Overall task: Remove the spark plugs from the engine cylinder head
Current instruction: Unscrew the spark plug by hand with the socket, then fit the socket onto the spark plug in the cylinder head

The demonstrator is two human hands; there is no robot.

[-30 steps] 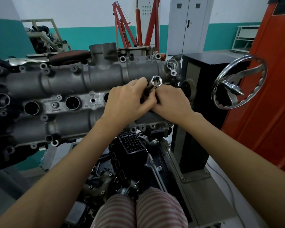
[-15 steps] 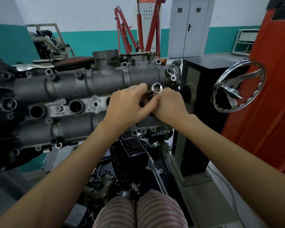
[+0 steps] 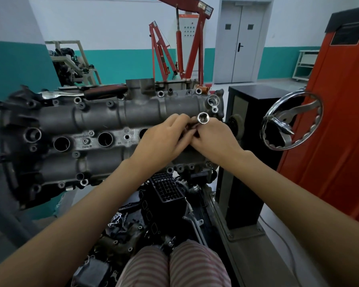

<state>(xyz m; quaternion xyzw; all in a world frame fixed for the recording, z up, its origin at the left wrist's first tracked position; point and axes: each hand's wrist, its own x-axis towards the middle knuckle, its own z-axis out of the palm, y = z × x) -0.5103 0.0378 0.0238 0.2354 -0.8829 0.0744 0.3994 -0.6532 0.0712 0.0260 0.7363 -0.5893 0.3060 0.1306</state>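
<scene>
The engine cylinder head (image 3: 104, 129) sits tilted on a stand, a long casting of dull grey, rough-skinned metal with two rounded ridges running along it and a flatter strip between them. Along that strip lie round plug wells: one (image 3: 62, 143) and a second (image 3: 105, 139) gape dark and hollow, with nothing to be seen down inside, and a third (image 3: 143, 132) is half hidden behind the left hand (image 3: 164, 139). Small bolt bosses with bright rings stud the edges of the casting.

Both hands meet over the right end of the head. The left hand's fingers (image 3: 177, 121) curl in around a bright chromed socket (image 3: 203, 118), a smooth cylinder whose open round mouth faces the camera; the right hand (image 3: 212, 136) presses against it from the other side, its fingers folded onto the lower part of the same tool. The tool's lower end and whatever well it stands over are hidden under the hands, and no spark plug can be made out.

A ratchet wrench (image 3: 87, 94) with a shiny steel shaft and a dark red grip lies on the far edge of the head. To the right, a polished spoked handwheel (image 3: 292, 123) stands before a black cabinet (image 3: 251, 129). Below the head, a black ribbed plastic part (image 3: 167, 187) rests among dark engine pieces.
</scene>
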